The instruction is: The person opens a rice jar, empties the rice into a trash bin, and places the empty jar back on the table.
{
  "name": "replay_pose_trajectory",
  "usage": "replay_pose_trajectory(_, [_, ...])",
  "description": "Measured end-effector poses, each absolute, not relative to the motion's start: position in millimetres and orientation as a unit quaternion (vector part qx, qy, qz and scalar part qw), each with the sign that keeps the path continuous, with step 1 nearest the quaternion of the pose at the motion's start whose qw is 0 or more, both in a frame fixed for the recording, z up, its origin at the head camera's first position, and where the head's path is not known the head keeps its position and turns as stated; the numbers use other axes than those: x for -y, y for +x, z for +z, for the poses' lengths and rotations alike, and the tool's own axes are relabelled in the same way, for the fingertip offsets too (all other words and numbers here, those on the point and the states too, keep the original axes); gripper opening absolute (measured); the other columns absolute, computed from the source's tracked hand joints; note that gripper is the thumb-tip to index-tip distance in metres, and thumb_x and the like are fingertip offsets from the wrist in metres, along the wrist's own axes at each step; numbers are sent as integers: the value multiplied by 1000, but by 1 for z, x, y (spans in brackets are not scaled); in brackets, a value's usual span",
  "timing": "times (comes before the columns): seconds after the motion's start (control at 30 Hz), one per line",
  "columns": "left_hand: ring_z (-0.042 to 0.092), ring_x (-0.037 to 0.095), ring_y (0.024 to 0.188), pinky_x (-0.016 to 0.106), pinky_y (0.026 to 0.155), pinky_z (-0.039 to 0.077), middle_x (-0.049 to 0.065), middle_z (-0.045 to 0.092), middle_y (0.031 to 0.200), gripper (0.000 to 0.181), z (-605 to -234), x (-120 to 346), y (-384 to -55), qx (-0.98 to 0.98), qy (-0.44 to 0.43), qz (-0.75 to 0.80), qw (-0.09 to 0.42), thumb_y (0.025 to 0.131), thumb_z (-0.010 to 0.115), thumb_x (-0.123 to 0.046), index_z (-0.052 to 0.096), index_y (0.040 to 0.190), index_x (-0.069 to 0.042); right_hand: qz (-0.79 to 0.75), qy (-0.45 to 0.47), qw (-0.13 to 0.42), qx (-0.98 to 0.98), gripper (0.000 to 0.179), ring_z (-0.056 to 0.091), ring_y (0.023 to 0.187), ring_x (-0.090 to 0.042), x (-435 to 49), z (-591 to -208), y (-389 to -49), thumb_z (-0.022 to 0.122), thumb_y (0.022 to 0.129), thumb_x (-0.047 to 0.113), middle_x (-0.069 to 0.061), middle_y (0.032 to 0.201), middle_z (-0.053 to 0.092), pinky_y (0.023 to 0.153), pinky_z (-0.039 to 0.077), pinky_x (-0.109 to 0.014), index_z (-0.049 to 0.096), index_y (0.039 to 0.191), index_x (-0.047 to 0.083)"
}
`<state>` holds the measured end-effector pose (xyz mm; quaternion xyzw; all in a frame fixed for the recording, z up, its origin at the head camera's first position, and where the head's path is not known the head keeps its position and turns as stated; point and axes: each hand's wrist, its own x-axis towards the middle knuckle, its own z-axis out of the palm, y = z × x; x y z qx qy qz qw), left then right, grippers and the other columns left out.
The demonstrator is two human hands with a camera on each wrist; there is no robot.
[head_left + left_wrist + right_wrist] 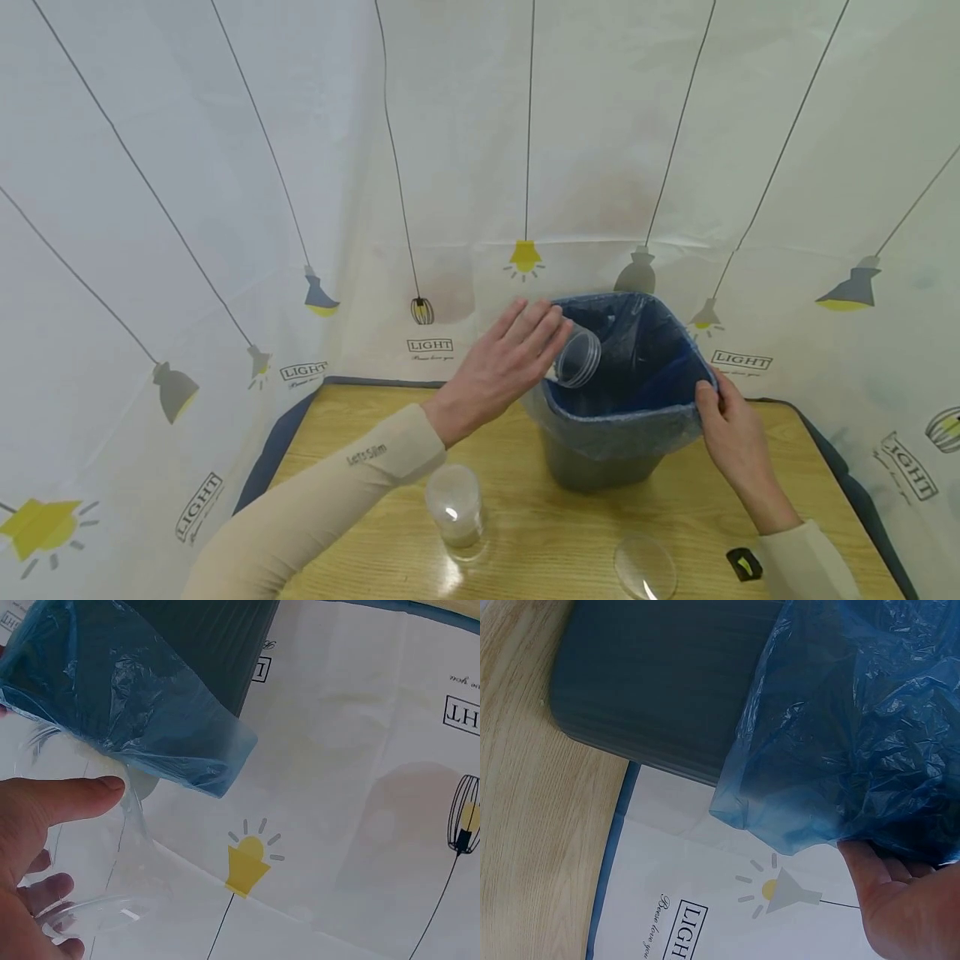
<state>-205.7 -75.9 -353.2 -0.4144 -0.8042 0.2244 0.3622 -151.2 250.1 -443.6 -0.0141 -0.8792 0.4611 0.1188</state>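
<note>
My left hand [502, 367] grips a clear plastic jar [583, 357], tipped on its side with its threaded mouth over the left rim of a grey trash bin [596, 468]. Something whitish shows close to the jar's mouth in the left wrist view, where the thumb [75, 799] lies along the jar's side. A blue plastic liner [630, 437] covers the inside of the bin and folds down over its rim. On the bin's right side, my right hand [735, 433] holds the lined rim, thumb outside; its other fingers are partly hidden behind the plastic.
A second clear jar [455, 508] stands on the wooden table [540, 542], with pale contents low inside. Nearer the front edge lie a clear round lid [645, 567] and a small black item [744, 564] with a yellow-green mark. Lamp-printed cloth [465, 167] hangs behind the table.
</note>
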Motion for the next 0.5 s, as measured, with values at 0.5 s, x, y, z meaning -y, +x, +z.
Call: replay_pose_trajectory(0.5, [40,33,145,50,124,23,14,47,154,52,-344,70,-206,766,-449,297,351,102,50,-1,46,154,-7,466,-17,112,878,63,49,130,-53,-249,-442,-151,31,113,39,-38,147,46,98,42,-66,31,160,-2])
